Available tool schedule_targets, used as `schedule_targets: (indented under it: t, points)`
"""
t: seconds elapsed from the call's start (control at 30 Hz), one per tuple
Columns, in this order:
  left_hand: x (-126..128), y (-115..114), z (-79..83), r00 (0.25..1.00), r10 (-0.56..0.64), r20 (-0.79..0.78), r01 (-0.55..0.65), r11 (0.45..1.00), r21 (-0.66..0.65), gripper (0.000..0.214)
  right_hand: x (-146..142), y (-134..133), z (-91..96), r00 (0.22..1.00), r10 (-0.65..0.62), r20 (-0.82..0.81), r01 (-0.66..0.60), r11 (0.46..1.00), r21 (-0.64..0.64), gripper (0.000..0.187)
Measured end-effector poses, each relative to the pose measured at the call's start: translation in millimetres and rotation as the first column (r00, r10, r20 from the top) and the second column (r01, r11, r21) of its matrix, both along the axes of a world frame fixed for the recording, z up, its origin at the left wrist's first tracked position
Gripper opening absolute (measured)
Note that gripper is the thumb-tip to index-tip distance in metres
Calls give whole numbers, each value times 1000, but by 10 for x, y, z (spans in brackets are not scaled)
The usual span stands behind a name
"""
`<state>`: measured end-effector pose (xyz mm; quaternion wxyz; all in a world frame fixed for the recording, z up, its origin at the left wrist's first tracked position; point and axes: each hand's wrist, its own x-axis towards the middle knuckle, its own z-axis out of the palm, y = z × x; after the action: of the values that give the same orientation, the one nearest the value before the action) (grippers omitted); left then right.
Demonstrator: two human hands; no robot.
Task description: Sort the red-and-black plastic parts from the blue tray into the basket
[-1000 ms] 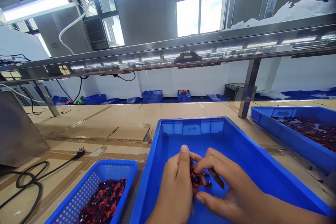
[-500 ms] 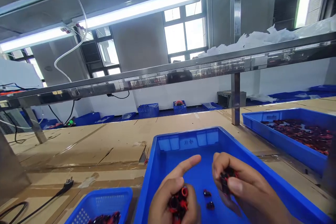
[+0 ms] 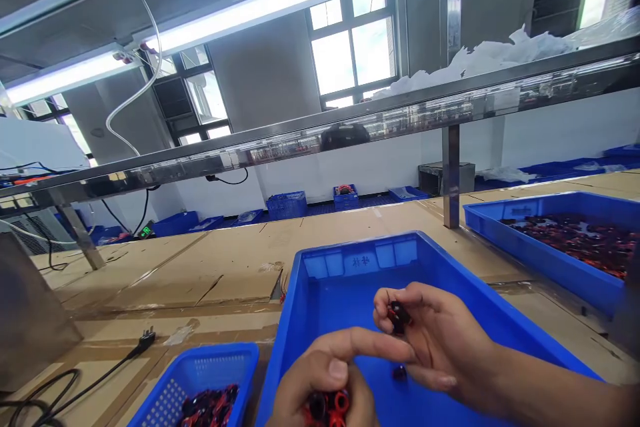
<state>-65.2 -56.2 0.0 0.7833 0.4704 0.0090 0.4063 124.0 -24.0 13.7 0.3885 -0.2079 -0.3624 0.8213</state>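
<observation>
My left hand (image 3: 320, 365) is curled round several small red and black parts (image 3: 327, 407), some with a red ring at the end; its index finger points right, overlapping my right hand. Above the large blue tray (image 3: 325, 267), my right hand (image 3: 445, 333) has its palm partly turned up. Between its fingertips it holds a small black and red part (image 3: 399, 317); whether there is more than one I cannot tell. Another dark part (image 3: 399, 372) lies on the tray floor, just below the hands.
To the left stands a blue perforated basket (image 3: 220, 355) with many red and black parts. A second blue tray (image 3: 540, 270) of such parts is at the right. A metal post (image 3: 451, 177) holds up the shelf (image 3: 280, 137). A plug (image 3: 145, 340) and cable lie on the cardboard-covered table.
My right hand has moved left and turned its palm up, with fewer parts showing in it. My left hand has shifted slightly left, its index finger now reaching across to the right hand.
</observation>
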Motion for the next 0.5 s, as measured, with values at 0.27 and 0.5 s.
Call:
schedule_targets:
  t: [0.27,0.5]
  points:
    - [-38,0,72,989,25,-146,-16,998,62,45,25,-207,6,855,-413,314,117,744,658,43]
    - [-212,-40,-375,951,304,-59,-286,934,213,29,-14,-285,34,742,-579,338,-61,444,894,48]
